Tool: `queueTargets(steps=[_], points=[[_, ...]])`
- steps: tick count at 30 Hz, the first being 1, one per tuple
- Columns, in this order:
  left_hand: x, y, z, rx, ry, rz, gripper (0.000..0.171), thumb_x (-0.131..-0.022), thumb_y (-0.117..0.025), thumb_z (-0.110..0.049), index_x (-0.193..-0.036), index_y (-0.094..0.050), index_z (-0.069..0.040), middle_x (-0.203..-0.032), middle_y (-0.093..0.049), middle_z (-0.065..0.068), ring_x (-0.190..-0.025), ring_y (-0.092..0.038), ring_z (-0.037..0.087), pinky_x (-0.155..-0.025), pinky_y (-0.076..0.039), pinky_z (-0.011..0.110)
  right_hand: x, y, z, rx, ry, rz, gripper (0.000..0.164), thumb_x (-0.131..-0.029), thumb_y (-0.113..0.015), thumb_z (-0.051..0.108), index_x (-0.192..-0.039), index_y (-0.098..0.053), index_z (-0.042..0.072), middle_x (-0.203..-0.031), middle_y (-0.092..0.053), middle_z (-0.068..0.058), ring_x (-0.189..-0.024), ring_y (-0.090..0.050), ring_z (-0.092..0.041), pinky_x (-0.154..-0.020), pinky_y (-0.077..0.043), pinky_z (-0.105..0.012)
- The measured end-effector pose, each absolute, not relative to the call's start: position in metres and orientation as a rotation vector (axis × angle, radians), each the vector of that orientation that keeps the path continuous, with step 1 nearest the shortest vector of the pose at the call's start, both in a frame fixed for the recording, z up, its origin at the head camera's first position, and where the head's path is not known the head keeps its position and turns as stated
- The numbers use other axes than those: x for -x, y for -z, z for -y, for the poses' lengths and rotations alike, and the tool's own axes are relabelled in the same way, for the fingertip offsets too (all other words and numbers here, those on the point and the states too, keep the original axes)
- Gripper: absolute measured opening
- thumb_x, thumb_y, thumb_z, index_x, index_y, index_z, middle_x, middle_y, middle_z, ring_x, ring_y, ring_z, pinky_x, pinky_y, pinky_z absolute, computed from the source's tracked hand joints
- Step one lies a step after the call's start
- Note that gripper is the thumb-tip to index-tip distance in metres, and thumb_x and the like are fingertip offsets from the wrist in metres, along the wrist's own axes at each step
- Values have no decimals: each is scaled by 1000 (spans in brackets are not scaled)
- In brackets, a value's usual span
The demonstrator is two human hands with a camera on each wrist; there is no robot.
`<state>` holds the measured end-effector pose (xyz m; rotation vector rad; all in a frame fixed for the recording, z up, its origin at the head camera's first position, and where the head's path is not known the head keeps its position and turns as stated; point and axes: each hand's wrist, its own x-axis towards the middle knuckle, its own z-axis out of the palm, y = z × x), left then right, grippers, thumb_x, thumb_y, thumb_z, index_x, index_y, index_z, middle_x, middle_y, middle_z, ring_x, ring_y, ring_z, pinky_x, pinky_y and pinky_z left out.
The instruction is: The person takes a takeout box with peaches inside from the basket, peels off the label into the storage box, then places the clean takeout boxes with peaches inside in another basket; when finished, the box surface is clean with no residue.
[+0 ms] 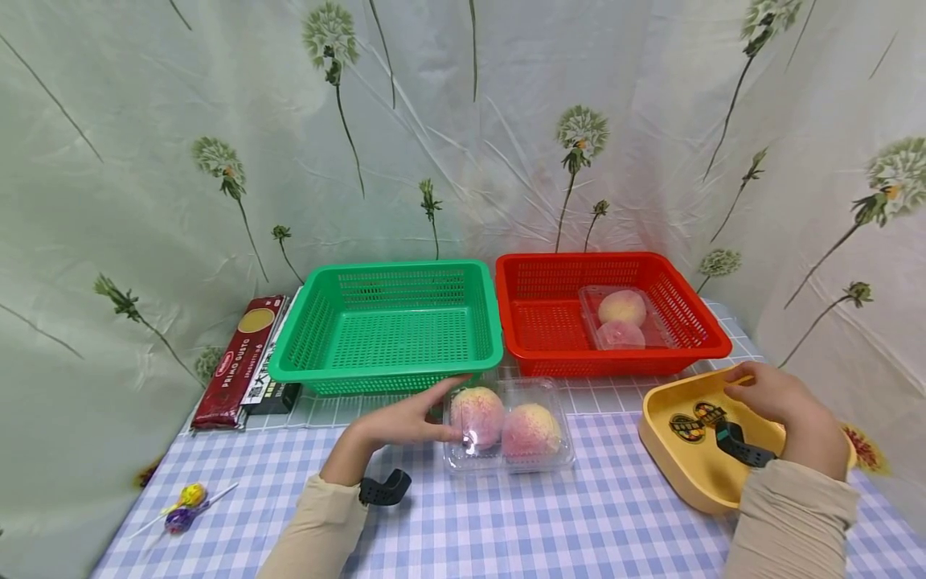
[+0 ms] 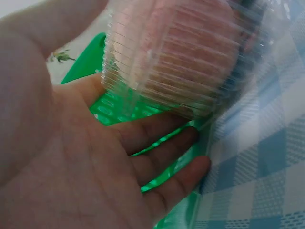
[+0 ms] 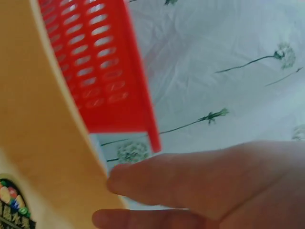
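Note:
My left hand (image 1: 405, 418) grips the left end of a clear plastic box (image 1: 538, 465), its thumb and index finger on opposite sides. Two pink-and-yellow peaches (image 1: 531, 432) sit inside this box, in front of the baskets. In the left wrist view, several fingers of the left hand (image 2: 90, 143) spread beside the box (image 2: 176, 57). On the right, my right hand (image 1: 784, 406) pinches the far rim of a yellow basin (image 1: 680, 458) with round stickers inside. The right wrist view has the right hand's (image 3: 205, 186) thumb and a finger at the basin's edge (image 3: 71, 143).
A green basket (image 1: 405, 338) stands behind the left hand. The red basket (image 1: 535, 322) beside it holds another clear box (image 1: 658, 326) of peaches. At left are a red spaghetti pack (image 1: 242, 358), a black box (image 1: 271, 398) and two lollipops, yellow (image 1: 192, 494) and purple (image 1: 179, 519).

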<state>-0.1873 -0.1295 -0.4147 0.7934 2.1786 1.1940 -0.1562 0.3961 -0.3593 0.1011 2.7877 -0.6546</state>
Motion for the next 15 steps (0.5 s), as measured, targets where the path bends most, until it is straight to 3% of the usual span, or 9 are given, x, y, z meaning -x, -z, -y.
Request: queueTargets(steps=[7,11,15], points=[[188,417,129,-811,-1208,-2159,87,-96,-65,-41,-162,-11,-24,-169,-11,7,-153,-19,33,-119,-30,55,152,342,-378,-255,710,-3045,43,-103,-47,32,-121,-55,-6,-119,-58,-36,-99,-56,-48,-73,-47,-51],[186,414,128,-773,-1235,-2197,79,-97,-63,-39,-161,-19,-26,-168,-17,4,-154,-17,32,-120,-24,59,161,344,-358,-339,900,-3183,48,-102,-46,31,-132,-51,-7,-130,-51,-37,-114,-48,-52,-85,-45,-60],[186,414,125,-720,-1288,-2205,71,-98,-62,-35,-159,-27,-26,-166,-25,3,-151,-24,31,-119,-27,59,170,349,-346,-361,1050,-3177,60,-102,-49,30,-147,-36,-6,-144,-34,-41,-128,-32,-55,-98,-38,-70]])
